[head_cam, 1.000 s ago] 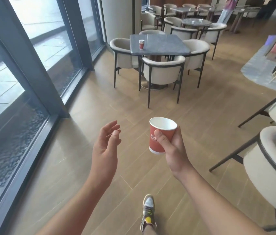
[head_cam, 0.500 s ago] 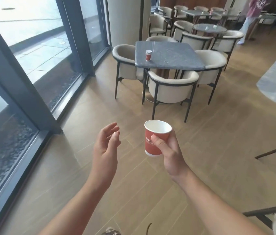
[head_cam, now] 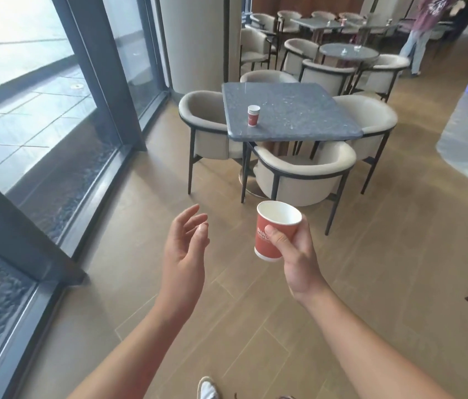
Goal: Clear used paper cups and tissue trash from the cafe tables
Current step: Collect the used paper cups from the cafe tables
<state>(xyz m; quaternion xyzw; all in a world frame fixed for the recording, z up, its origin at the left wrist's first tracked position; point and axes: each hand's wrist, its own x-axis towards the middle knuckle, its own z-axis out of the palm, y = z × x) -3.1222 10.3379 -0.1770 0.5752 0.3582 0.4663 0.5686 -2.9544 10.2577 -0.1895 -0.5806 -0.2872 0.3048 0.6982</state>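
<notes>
Right hand (head_cam: 296,254) grips a red paper cup (head_cam: 276,230) around its side, light and easily crushed, while left hand (head_cam: 185,249) hangs relaxed, holding nothing.

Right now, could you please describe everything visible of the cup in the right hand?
The paper cup is red with a white inside, a white base band and blurred white lettering. It looks empty, tilts slightly, and is gripped by the right hand, thumb across its front, above the wooden floor.
</notes>
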